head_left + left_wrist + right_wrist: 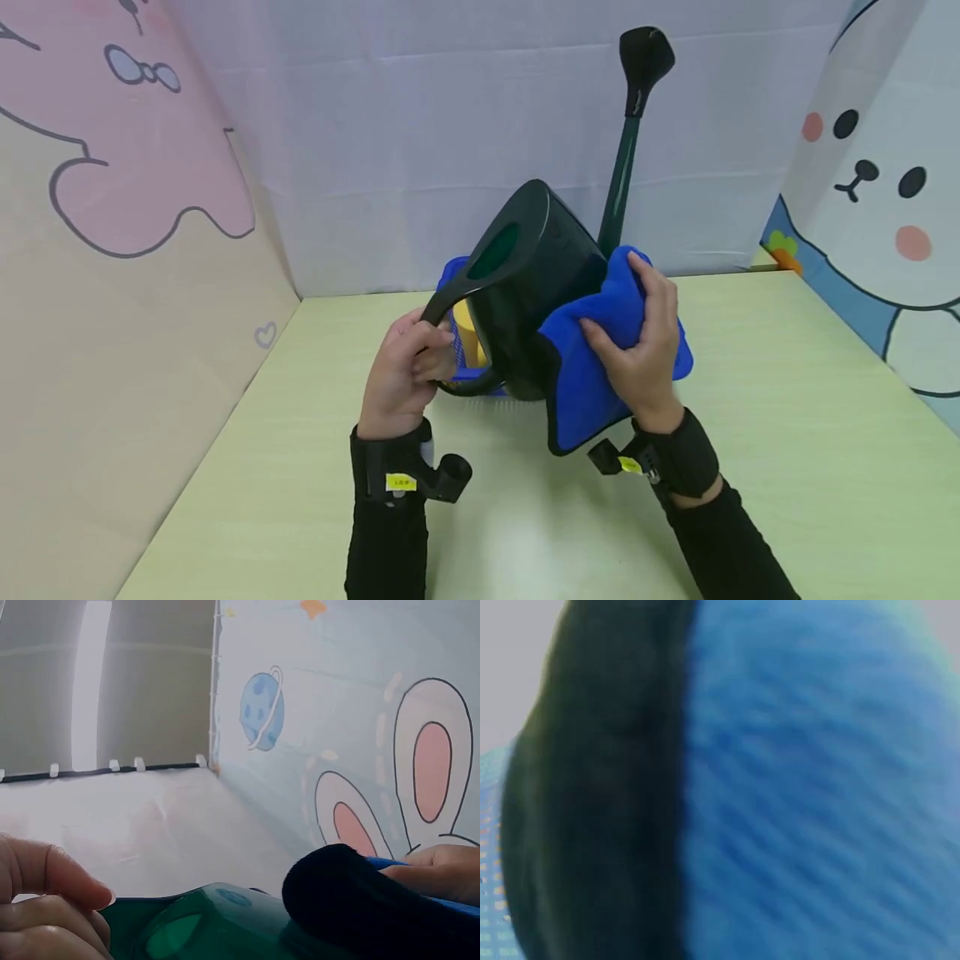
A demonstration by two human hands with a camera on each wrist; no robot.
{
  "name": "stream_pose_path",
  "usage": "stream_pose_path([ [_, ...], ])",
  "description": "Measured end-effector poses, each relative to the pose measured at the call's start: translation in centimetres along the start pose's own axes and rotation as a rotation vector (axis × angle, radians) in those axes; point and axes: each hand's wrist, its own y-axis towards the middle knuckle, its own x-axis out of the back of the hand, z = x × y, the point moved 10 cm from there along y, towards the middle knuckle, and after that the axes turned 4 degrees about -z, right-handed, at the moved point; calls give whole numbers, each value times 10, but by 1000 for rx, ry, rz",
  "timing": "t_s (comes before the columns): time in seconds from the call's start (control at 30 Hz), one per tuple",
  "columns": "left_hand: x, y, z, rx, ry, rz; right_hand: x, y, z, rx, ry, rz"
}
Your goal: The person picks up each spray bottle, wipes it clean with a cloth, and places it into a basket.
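Observation:
A dark green watering can (543, 275) is held tilted above the table, its long spout (622, 179) pointing up to a black sprinkler head (645, 62). My left hand (408, 367) grips the can's handle at the left, its fingers curled round it. On the other side my right hand (647, 346) holds a blue cloth (588, 379) with a dark border against the can's lower right side, thumb and fingers spread over it. Close up, the cloth (825, 787) fills most of the right wrist view, hiding that hand. The left wrist view shows part of the can's green body (225, 919).
Behind the can, a blue plastic basket (683, 360) stands on the pale table (300, 483), largely hidden, with something yellow (467, 333) in it. A white curtain (420, 125) hangs at the table's back edge, with cartoon-printed panels on both sides.

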Motion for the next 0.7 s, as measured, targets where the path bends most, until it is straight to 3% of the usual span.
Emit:
stream_pose_path([
  [0.2,4,13,14,-36,71,-191,13,8,-9,-12,-51,-24],
  [0.3,5,18,22,-36,98,-252,33,17,-14,-44,-97,-68],
  [0.53,1,47,49,-12,192,-300,119,37,-22,-115,60,-417],
  [0.7,4,66,78,62,331,-329,158,35,-15,-136,46,-576],
])
